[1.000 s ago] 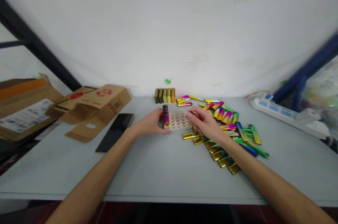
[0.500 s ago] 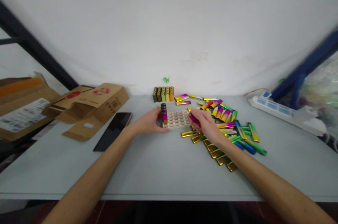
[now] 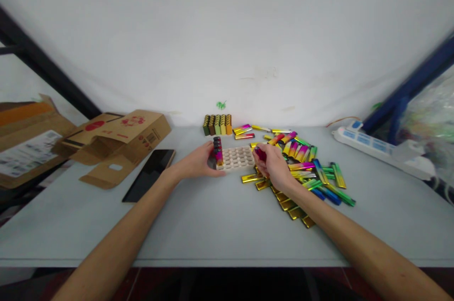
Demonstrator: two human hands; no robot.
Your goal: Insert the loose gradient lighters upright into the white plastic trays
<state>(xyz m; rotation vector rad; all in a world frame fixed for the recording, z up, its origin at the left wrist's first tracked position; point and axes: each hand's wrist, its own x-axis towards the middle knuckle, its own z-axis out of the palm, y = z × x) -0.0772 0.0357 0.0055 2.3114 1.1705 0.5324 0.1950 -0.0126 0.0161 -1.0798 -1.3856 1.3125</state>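
Note:
My left hand point(image 3: 200, 161) grips the left end of a white tray point(image 3: 237, 167) with rows of holes, thumb along its front and fingers behind. A column of purple-and-gold lighters point(image 3: 219, 157) with dark tops stands upright in the tray's leftmost holes. The other visible holes hold nothing. In my right hand point(image 3: 275, 164), just off the tray's right end, a purple lighter point(image 3: 260, 153) is pinched between closed fingers, mostly hidden by them. Beside and under that hand lies a loose pile of shiny lighters point(image 3: 301, 153) in gold, pink, green and blue.
A block of upright lighters point(image 3: 217, 126) stands near the wall. On the left are a dark phone point(image 3: 149, 176), an opened cardboard box point(image 3: 133, 135) and another carton point(image 3: 26, 145). A white power strip point(image 3: 385, 150) runs along the right side of the table point(image 3: 198, 230).
The purple lighter in my right hand has turned a little more upright. My left hand keeps its place on the tray. The whole view has shifted slightly.

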